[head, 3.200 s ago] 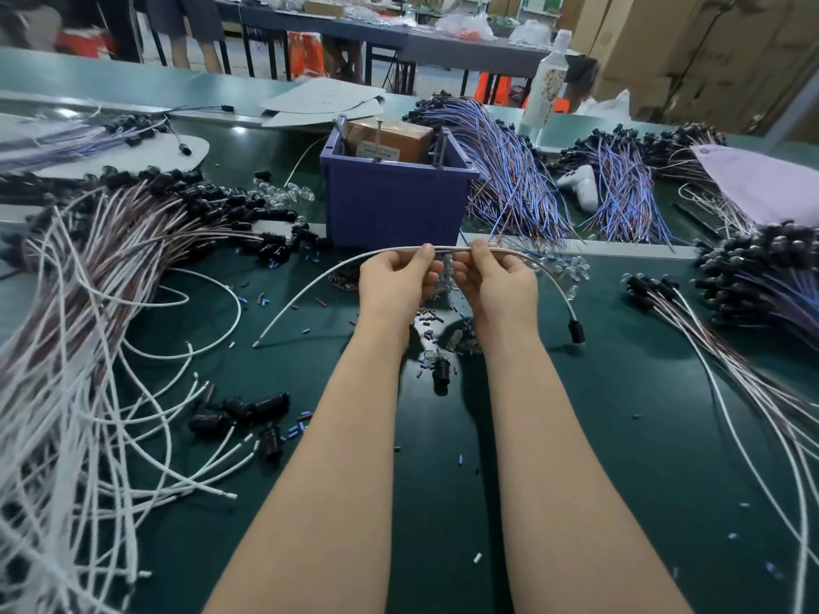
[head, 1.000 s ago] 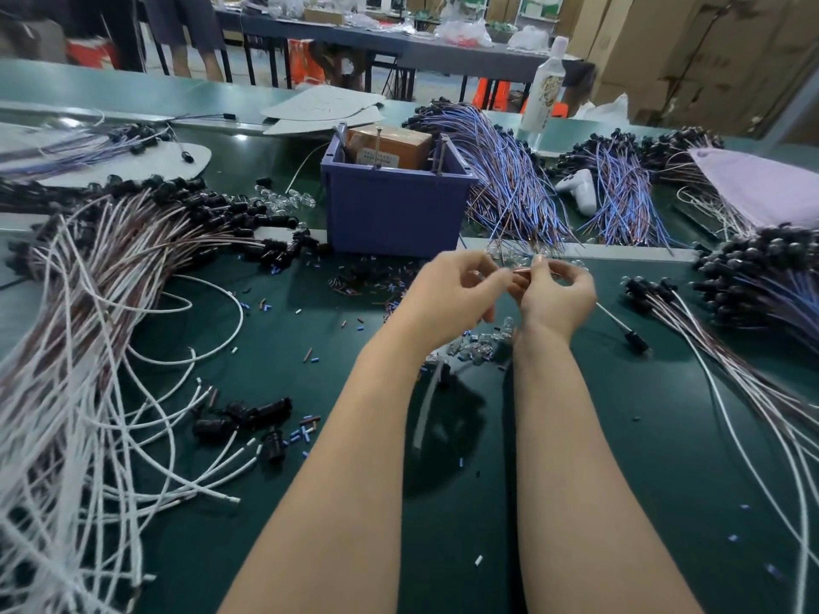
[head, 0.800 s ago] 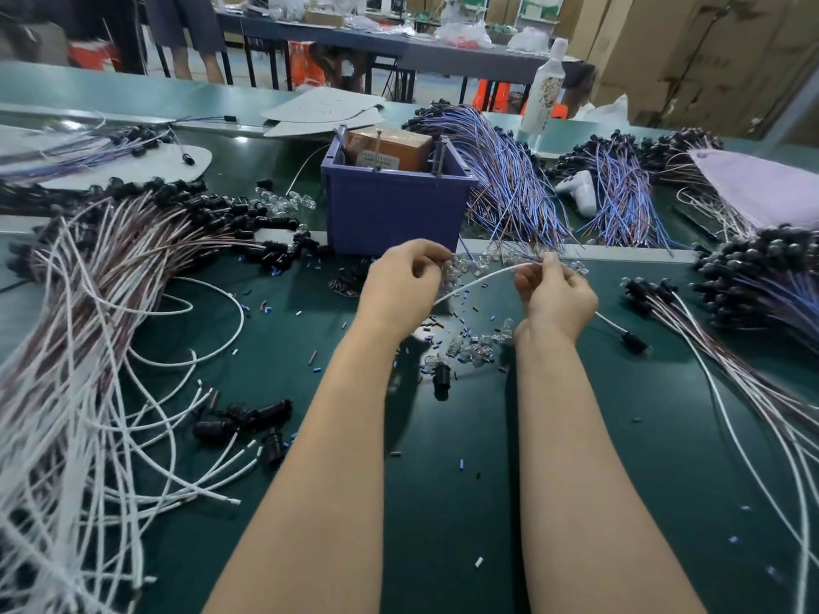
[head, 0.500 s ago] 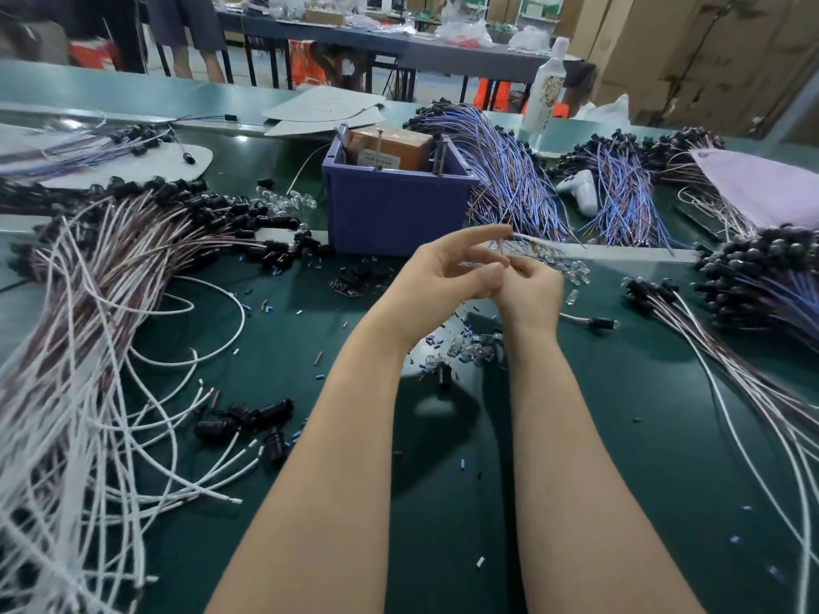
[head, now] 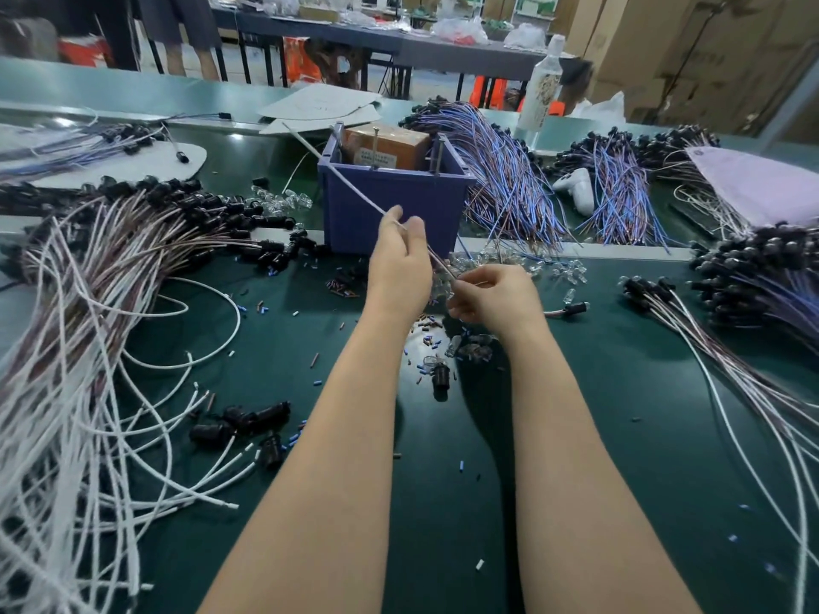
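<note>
Showing a cable-assembly step at a dark green counter (head: 620,414), with every position given relative to the blue plastic bin (head: 350,223).

Far left of the bin lies a heap of thin white and brown cables (head: 79,370). Left of it and nearer the viewer lie loose black plastic sockets (head: 241,423).

Directly in front of the bin, the left hand (head: 401,270) has its grip pressed together, thumb against forefinger, pinching the thin white cable (head: 354,185). The cable rises from that pinch, crosses the bin's front left corner and ends free behind the bin. In front of the bin and slightly right, the right hand (head: 498,301) holds its grip curled round the cable's lower stretch, above scattered clear glass bulbs (head: 501,259). A black socket on a short lead (head: 576,308) lies right of the bin, just beyond that hand.

The step appears to be drawing the cable straight between the two hands. It is best done with a light left pinch and a pull along the cable's own line. The free end should stay clear of the bin's rim, and the cable should not kink.

Inside the bin, a brown cardboard box (head: 390,146) carries a white label, its print too small to read. Right of the bin rest blue-and-violet wire bundles (head: 509,188). Behind and right stands a white patterned bottle (head: 544,86) with no legible brand.
</note>
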Motion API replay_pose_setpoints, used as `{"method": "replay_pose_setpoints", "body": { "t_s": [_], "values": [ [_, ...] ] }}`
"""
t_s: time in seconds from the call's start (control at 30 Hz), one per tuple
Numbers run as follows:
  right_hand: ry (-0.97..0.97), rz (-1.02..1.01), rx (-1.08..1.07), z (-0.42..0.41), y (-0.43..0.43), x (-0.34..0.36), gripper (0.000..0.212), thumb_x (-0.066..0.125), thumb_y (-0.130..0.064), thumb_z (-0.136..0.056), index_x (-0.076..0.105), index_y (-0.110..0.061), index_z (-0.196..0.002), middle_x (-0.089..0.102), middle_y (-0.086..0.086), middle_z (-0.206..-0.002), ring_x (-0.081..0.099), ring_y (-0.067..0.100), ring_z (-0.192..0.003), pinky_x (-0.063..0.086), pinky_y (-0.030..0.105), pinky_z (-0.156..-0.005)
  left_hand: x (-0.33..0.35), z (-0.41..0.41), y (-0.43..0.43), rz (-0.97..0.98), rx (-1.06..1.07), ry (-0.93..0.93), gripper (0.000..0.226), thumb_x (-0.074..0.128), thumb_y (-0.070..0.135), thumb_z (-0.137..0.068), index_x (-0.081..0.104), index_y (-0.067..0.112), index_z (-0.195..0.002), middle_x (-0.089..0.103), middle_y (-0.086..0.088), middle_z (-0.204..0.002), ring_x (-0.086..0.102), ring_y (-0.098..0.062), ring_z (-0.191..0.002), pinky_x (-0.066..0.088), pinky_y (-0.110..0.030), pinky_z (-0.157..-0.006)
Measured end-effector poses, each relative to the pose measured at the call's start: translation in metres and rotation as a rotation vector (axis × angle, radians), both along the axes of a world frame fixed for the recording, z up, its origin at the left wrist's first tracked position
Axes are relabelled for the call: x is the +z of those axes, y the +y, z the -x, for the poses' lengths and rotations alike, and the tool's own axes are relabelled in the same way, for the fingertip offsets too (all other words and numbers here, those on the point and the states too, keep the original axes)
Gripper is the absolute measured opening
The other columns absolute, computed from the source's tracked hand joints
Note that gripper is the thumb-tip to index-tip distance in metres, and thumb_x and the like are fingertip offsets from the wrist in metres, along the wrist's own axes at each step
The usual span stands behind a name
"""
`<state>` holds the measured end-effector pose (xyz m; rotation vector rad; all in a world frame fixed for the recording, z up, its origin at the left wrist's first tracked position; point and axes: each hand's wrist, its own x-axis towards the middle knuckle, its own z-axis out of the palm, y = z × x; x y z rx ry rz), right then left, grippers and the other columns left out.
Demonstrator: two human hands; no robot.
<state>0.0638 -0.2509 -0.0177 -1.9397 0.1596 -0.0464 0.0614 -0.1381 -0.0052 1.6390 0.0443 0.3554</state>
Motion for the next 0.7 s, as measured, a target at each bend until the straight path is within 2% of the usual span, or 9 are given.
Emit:
{"method": "replay_pose_setpoints", "body": {
  "t_s": [0.07, 0.13, 0.2, 0.23, 0.3, 0.4, 0.5, 0.57, 0.7],
  "values": [
    [0.01, 0.103, 0.03, 0.002, -0.005, 0.002, 0.007, 0.063, -0.01, -0.089, 0.067, -0.009, -0.083, 0.066, 0.006, -0.067, 0.06, 0.013, -0.057, 0.055, 0.026, -0.064, 0.007, -0.003, 0.004, 0.129, 0.049, -0.071, 0.025, 0.028, 0.025, -0.105, 0.048, 0.014, -0.116, 0.06, 0.005, -0.088, 0.057, -0.007, -0.084, 0.042, -0.017, -0.076],
    [0.0, 0.223, 0.065, 0.007, -0.011, 0.008, 0.005, 0.066, -0.02, -0.088, 0.069, -0.018, -0.084, 0.066, -0.004, -0.069, 0.056, 0.005, -0.061, 0.047, 0.021, -0.061, 0.014, -0.004, 0.011, 0.265, 0.103, -0.146, 0.026, 0.027, 0.03, -0.105, 0.049, 0.018, -0.099, 0.053, 0.006, -0.069, 0.055, -0.007, -0.066, 0.048, -0.023, -0.066],
    [-0.015, 0.165, 0.085, 0.011, -0.015, 0.013, 0.006, 0.068, -0.026, -0.086, 0.068, -0.025, -0.08, 0.065, -0.011, -0.075, 0.056, -0.002, -0.069, 0.039, 0.017, -0.058, 0.018, -0.003, 0.017, 0.408, 0.15, -0.16, 0.038, 0.023, 0.043, -0.102, 0.05, 0.016, -0.1, 0.048, 0.004, -0.059, 0.046, -0.011, -0.05, 0.045, -0.026, -0.054],
    [-0.043, 0.09, 0.069, 0.013, -0.015, 0.015, 0.008, 0.069, -0.027, -0.086, 0.066, -0.027, -0.078, 0.065, -0.012, -0.078, 0.056, -0.003, -0.072, 0.038, 0.017, -0.059, 0.019, -0.004, 0.019, 0.445, 0.171, -0.129, 0.048, 0.019, 0.051, -0.1, 0.051, 0.015, -0.106, 0.052, -0.001, -0.063, 0.047, -0.019, -0.052, 0.047, -0.033, -0.058],
    [-0.181, -0.002, -0.073, 0.011, -0.011, 0.017, 0.007, 0.065, -0.028, -0.088, 0.064, -0.028, -0.081, 0.066, -0.009, -0.081, 0.059, 0.002, -0.077, 0.042, 0.018, -0.065, 0.018, -0.006, 0.022, 0.434, 0.218, -0.045, 0.057, 0.013, 0.057, -0.098, 0.054, 0.017, -0.1, 0.053, -0.004, -0.068, 0.045, -0.024, -0.057, 0.04, -0.041, -0.072],
    [-0.367, -0.086, -0.332, 0.003, 0.002, 0.018, 0.008, 0.056, -0.026, -0.094, 0.062, -0.023, -0.091, 0.065, -0.005, -0.072, 0.063, 0.011, -0.073, 0.047, 0.02, -0.066, 0.012, -0.014, 0.026, 0.309, 0.306, 0.034, 0.045, 0.024, 0.038, -0.103, 0.048, 0.018, -0.072, 0.042, 0.002, -0.061, 0.039, -0.016, -0.054, 0.035, -0.036, -0.069],
    [-0.314, -0.144, -0.34, -0.012, 0.019, 0.016, 0.023, 0.044, -0.019, -0.099, 0.062, -0.015, -0.113, 0.067, 0.004, -0.091, 0.064, 0.021, -0.086, 0.053, 0.03, -0.077, 0.001, -0.022, 0.03, 0.275, 0.299, 0.111, 0.04, 0.031, 0.026, -0.103, 0.051, 0.018, -0.07, 0.042, 0.001, -0.062, 0.037, -0.014, -0.053, 0.035, -0.033, -0.065],
    [-0.296, -0.161, -0.297, -0.021, 0.03, 0.015, 0.035, 0.037, -0.01, -0.099, 0.054, -0.011, -0.13, 0.064, 0.006, -0.102, 0.058, 0.019, -0.086, 0.049, 0.028, -0.078, -0.002, -0.024, 0.032, 0.288, 0.235, 0.135, 0.038, 0.034, 0.024, -0.102, 0.056, 0.018, -0.072, 0.042, 0.003, -0.058, 0.035, -0.012, -0.05, 0.032, -0.028, -0.057],
    [-0.358, -0.094, -0.251, -0.03, 0.048, 0.016, 0.039, 0.038, -0.004, -0.095, 0.048, -0.017, -0.131, 0.062, -0.006, -0.08, 0.057, 0.017, -0.074, 0.048, 0.03, -0.072, -0.002, -0.022, 0.027, 0.214, 0.216, 0.092, 0.036, 0.037, 0.023, -0.101, 0.059, 0.02, -0.072, 0.046, 0.004, -0.061, 0.039, -0.013, -0.055, 0.034, -0.03, -0.062]
  ]
}}
